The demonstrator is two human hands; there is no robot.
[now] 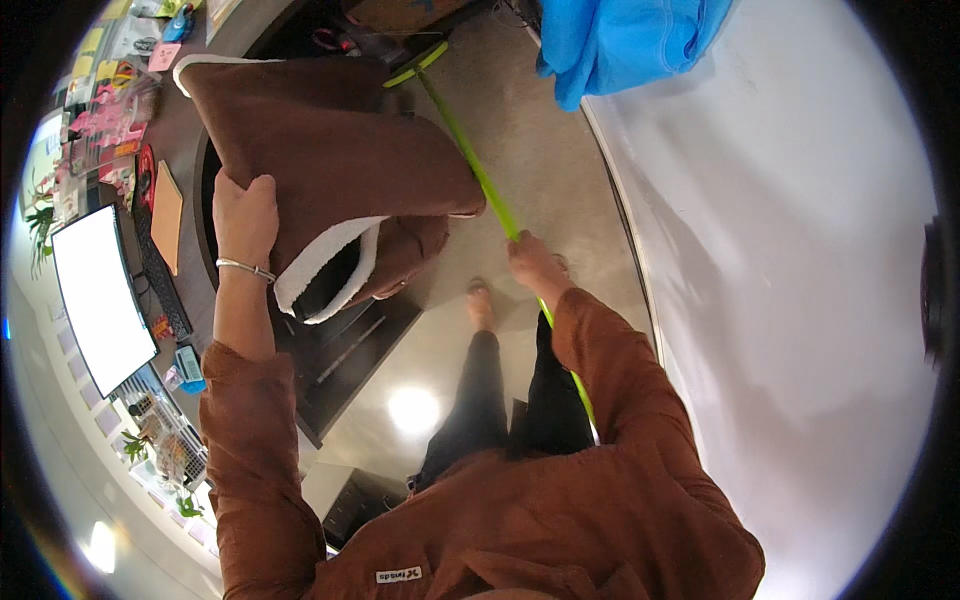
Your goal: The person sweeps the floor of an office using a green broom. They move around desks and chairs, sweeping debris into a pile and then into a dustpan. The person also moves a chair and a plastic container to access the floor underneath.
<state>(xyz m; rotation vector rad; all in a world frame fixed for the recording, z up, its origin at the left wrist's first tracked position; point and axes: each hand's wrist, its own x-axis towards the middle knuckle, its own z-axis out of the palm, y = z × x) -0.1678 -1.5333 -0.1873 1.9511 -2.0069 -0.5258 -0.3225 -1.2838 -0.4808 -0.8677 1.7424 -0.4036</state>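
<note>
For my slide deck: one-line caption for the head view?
Left hand grips brown fleece-lined blanket; right hand holds lime-green broom handle.

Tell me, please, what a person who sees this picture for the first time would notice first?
The eye goes first to the large brown blanket with white lining at upper centre, gripped at its edge by the left hand. Next comes the bright green pole, a long-handled cleaning tool running diagonally over the shiny floor, with the right hand closed around it. A vivid blue cloth lies on the white surface at top right.
</note>
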